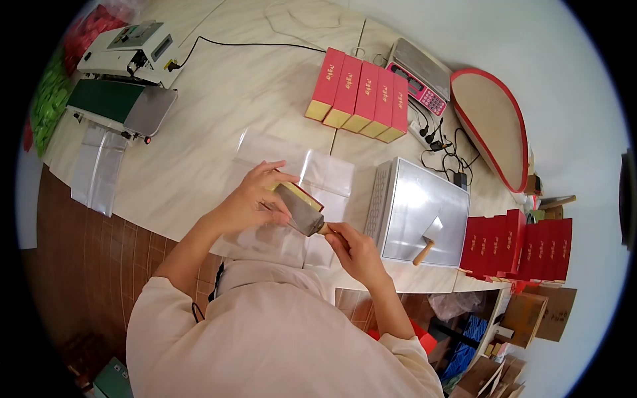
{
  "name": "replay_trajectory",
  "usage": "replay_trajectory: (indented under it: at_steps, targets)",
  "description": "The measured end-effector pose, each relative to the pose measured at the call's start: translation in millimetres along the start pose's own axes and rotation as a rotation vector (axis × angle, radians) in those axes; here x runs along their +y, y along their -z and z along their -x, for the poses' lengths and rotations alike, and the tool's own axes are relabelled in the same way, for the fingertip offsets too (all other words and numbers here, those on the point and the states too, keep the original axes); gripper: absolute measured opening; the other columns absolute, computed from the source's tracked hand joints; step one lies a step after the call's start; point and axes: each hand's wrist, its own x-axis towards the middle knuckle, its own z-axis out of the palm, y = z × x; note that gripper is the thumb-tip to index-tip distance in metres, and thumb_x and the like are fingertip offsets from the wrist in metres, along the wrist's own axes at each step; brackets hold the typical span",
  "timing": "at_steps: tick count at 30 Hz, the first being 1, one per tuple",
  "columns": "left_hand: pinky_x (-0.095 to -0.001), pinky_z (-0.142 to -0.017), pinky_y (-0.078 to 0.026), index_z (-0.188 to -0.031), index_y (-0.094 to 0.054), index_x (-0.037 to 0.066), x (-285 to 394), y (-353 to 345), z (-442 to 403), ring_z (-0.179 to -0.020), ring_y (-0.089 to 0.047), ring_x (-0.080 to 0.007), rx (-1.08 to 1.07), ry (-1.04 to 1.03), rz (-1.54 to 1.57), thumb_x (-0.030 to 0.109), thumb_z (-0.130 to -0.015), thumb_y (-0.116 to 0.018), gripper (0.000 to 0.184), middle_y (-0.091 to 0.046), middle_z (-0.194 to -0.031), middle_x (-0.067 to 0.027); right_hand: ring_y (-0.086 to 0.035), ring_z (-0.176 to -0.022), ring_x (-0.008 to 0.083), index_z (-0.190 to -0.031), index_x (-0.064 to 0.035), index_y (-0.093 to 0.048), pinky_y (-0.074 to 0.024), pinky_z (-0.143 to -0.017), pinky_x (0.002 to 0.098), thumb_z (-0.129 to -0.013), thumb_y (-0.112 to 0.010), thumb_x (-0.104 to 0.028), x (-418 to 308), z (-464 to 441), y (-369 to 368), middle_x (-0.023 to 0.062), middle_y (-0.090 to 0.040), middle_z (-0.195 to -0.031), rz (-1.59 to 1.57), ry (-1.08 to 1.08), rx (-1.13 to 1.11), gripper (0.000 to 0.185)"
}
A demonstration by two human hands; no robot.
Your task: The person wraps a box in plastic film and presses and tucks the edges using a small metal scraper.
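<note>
My left hand (257, 198) has its fingers and thumb around a small red and gold box (309, 198), near the middle of the view. My right hand (355, 250) is closed on the wooden handle of a metal scraper (300, 213). The scraper's wide grey blade lies over the box, near my left fingertips, and hides part of it. Beneath both hands, clear plastic bags (328, 174) are spread on the table.
Five red boxes (358, 95) stand beyond my hands, near a scale (419, 78). A metal case (420, 215) with a second scraper (430, 240) on it is at right, before stacked red boxes (521, 245). A sealing machine (123, 103) sits far left.
</note>
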Motion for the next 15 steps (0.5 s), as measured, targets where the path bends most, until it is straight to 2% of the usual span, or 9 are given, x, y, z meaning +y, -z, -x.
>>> replay_trajectory:
  at_steps: [3,9,15]
  targets:
    - [-0.0487,-0.115,-0.023,-0.079,-0.074,0.014,-8.8,-7.3,-5.3,-0.138,-0.035,-0.0308,0.048,0.047,0.099,0.018,-0.069,-0.083,0.014,-0.058,-0.129,-0.0037,-0.061,-0.060,0.0311,-0.105,-0.0021,-0.061,-0.0472,-0.055,0.0374,-0.092,-0.064,-0.011,-2.6,-1.8,1.3,0.0163,-0.066,-0.078,0.044,-0.020,-0.013,0.016]
    - [-0.0524,-0.118,-0.016,-0.075,-0.070,0.011,-4.4,-7.0,-12.8,-0.139,-0.036,-0.0313,0.016,0.092,0.083,0.016,-0.076,-0.079,0.011,-0.059,-0.123,-0.0050,-0.060,-0.059,0.0320,-0.103,-0.0029,-0.062,-0.0464,-0.054,0.0382,-0.092,-0.064,-0.011,-3.0,-0.3,0.0,0.0170,-0.064,-0.074,0.030,-0.030,-0.016,0.014]
    - [-0.0536,-0.118,-0.013,-0.075,-0.069,0.010,-5.2,-2.8,-18.2,-0.135,-0.043,-0.0310,-0.037,0.114,0.112,0.013,-0.077,-0.078,0.010,-0.057,-0.113,-0.0045,-0.061,-0.062,0.0326,-0.104,-0.0033,-0.061,-0.0472,-0.055,0.0387,-0.092,-0.064,-0.012,-3.7,0.7,-1.9,0.0167,-0.064,-0.076,0.022,-0.011,-0.013,0.015]
